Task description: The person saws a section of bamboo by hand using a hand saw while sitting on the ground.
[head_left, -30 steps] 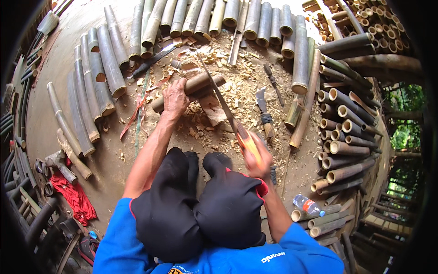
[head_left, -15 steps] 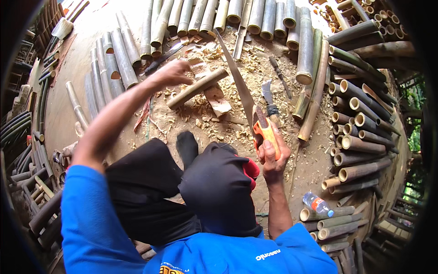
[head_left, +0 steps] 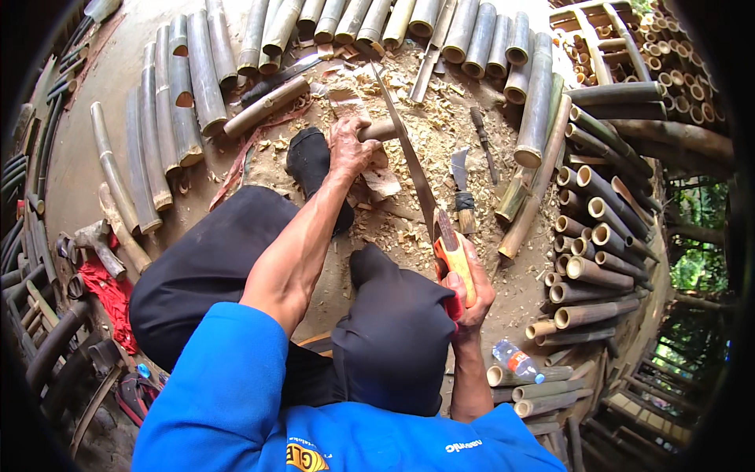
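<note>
My left hand [head_left: 348,147] is closed around a short bamboo tube [head_left: 381,130]. Its right end sticks out past my fingers over a wood block [head_left: 382,184]; the part under my palm is hidden. In my right hand [head_left: 470,289] is the orange grip of a handsaw [head_left: 411,160]. The long blade points away from me, close by the tube's right end; whether it touches cannot be made out. Another short bamboo piece [head_left: 267,108] lies left of my left hand. My sock-covered foot [head_left: 309,157] is beside my left forearm.
Bamboo tubes [head_left: 480,43] stand in an arc at the far side, with more stacked [head_left: 598,270] at the right. A black-bound knife [head_left: 462,173] and a thin dark tool [head_left: 483,140] lie among shavings [head_left: 425,118]. A plastic bottle [head_left: 517,360] rests on bamboo near my right elbow.
My left hand has come down from above the bamboo tube and now grips it. The tube shows mostly its right end. My right hand still holds the saw, and my view has shifted.
</note>
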A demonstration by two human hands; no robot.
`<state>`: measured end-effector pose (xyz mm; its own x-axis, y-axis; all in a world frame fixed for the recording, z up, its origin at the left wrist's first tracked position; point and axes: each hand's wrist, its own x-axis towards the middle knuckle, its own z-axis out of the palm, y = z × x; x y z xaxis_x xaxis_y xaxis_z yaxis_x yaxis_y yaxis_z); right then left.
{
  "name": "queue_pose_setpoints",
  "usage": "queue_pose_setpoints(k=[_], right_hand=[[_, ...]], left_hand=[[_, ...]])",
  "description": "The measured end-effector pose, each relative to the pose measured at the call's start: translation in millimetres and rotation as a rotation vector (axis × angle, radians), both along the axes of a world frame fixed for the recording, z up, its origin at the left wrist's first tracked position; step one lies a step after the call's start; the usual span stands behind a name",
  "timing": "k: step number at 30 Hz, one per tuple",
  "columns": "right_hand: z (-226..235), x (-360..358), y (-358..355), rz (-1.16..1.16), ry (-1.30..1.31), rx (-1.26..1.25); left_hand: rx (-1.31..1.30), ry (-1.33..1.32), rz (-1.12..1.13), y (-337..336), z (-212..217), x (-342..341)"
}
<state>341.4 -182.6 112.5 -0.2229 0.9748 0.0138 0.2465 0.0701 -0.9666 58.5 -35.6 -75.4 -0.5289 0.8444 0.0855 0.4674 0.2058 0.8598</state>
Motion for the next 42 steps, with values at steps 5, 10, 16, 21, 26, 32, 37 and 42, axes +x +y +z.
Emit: queue_pose_setpoints(k=[5, 10, 16, 21, 26, 32, 37, 42], right_hand=[[9.5, -13.5, -4.6, 0.054, -0.176, 0.079], [20.7, -24.3, -13.8, 0.037, -0.228, 0.025], [21.1, -25.2, -27.0, 0.023, -0.286, 0.046], [24.5, -23.5, -40.2, 0.027, -0.287, 0.051], [-19.3, -92.7, 56.7, 0.041, -0.377, 0.261], [0.1, -46.5, -12.8, 0.069, -0.338, 0.174], [-33.6, -69.7, 31.9, 0.057, -0.358, 0.330], [-24.6, -77.2, 40.3, 0.086, -0.415, 0.246]], left_hand=[[-0.029, -0.006, 0.023, 1.6, 2.5, 4.8], [-0.046, -0.058, -0.052, 3.6, 0.9, -2.6], [-0.074, -0.089, 0.144, 19.5, 0.0, 6.9], [-0.106, -0.063, 0.189, 16.4, 4.1, 11.4], [-0.046, -0.018, 0.202, 20.2, 8.7, 16.9], [-0.071, 0.007, 0.243, 14.9, 1.5, 7.6], [0.073, -0.007, 0.142, 5.9, -2.1, 13.6], [0.093, 0.058, 0.161, 2.8, 1.9, 17.6]])
